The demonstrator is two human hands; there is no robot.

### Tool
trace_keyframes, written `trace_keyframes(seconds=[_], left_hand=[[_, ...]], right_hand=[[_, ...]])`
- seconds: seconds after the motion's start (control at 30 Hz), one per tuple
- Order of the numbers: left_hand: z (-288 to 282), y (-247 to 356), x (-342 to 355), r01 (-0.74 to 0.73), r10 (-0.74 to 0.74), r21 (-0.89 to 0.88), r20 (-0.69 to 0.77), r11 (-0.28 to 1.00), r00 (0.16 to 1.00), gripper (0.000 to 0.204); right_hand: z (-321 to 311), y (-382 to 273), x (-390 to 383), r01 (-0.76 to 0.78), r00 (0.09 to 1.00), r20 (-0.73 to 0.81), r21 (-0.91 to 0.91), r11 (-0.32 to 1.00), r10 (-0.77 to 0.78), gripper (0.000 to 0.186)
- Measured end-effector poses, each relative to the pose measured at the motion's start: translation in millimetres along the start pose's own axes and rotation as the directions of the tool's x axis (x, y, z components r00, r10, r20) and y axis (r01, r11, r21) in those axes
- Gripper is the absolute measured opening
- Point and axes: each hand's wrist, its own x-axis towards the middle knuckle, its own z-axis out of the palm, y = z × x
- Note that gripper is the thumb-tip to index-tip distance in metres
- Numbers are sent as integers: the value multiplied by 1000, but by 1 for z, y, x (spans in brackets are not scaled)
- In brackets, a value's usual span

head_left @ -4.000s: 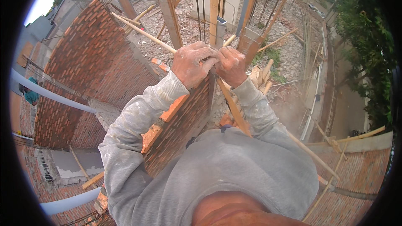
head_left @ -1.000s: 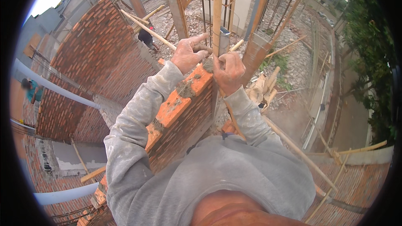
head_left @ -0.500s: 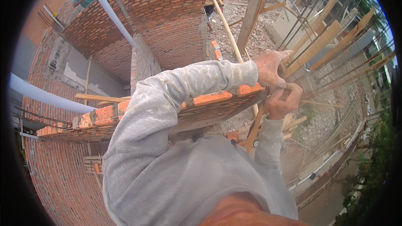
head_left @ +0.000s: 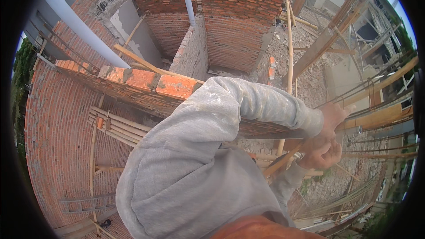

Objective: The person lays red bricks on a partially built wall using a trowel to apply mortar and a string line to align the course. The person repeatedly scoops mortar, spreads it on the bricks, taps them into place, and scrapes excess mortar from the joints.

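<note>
My left arm in a dusty grey sleeve reaches across to the right, over the brick wall [head_left: 135,76]. My left hand [head_left: 333,118] is at the far end of this wall, beside the timber boards [head_left: 376,117]; one finger points outward, and the rest look curled. Just below and close against it, my right hand [head_left: 322,154] is closed, its fingertips bent in a pinch. What either hand holds is too small or hidden to make out. A slanting wooden strip [head_left: 283,161] stands just left of my right hand.
Bamboo poles [head_left: 119,128] form a scaffold below the wall on the left. A pale pipe [head_left: 82,26] rises behind it. Taller brick walls [head_left: 239,31] enclose the far side. An upright bamboo pole [head_left: 290,48] and rubble ground [head_left: 305,79] are beyond; thin rods are at right.
My view has swung left, so the wall and scaffold show more. Both hands now appear lower and further right, still close together. The person at the far left has left the view.
</note>
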Motion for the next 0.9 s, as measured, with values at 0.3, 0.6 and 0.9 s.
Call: trace_keyframes(seconds=[0.3, 0.6, 0.9], left_hand=[[-1, -3, -2, -79, 78, 83, 18, 993, 997, 105], [-57, 19, -103, -210, 167, -74, -375, 975, 912, 66], [-78, 17, -334, -411, 110, -510, -520, 756, 847, 42]], right_hand=[[-4, -27, -47, 297, 949, 123, -38, 954, -291, 16], [20, -50, -113, 536, 336, 674, 438, 722, -658, 10], [93, -126, -172, -120, -131, 792, 584, 803, -596, 37]])
